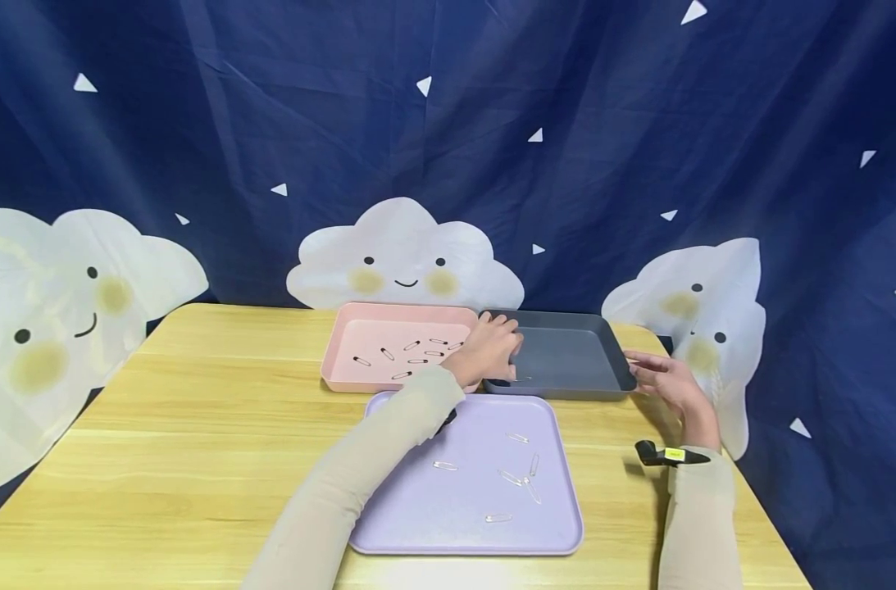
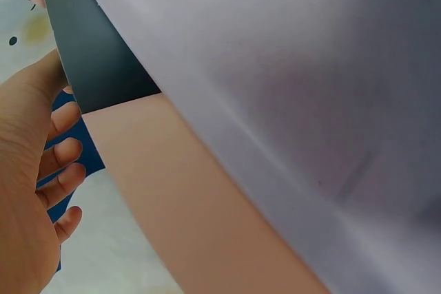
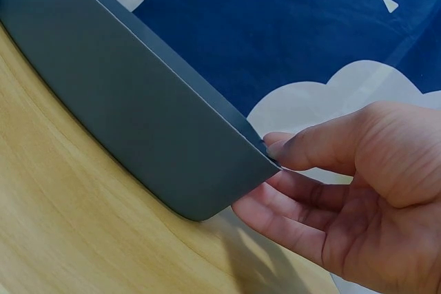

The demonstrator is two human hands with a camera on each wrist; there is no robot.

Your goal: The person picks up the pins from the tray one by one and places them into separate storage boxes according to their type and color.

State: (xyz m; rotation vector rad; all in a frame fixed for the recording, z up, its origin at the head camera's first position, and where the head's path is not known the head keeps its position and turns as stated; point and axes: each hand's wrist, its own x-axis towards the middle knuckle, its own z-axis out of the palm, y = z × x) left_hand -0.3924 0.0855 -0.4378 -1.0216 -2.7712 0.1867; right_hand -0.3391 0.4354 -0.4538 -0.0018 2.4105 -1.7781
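Note:
My left hand (image 1: 490, 348) is above the line where a pink tray (image 1: 337, 378) meets a dark grey tray (image 1: 566, 356). Its fingers are loosely bent, and nothing shows between thumb and fingers. Near the thumb, a small pale safety pin (image 1: 523, 378) appears at the dark tray's left end. My right hand (image 3: 372, 184) grips that tray's right end, thumb over the rim and fingers outside. Several black safety pins (image 1: 387, 354) lie in the pink tray. Several silver safety pins (image 1: 498, 518) are spread over a lilac tray (image 1: 403, 524) in front.
All three trays stand on a wooden table (image 1: 197, 442). Behind it hangs a dark blue curtain (image 1: 344, 123) printed with smiling clouds. My left forearm (image 1: 359, 467) crosses the lilac tray's left side. On the right wrist sits a black strap (image 1: 665, 455).

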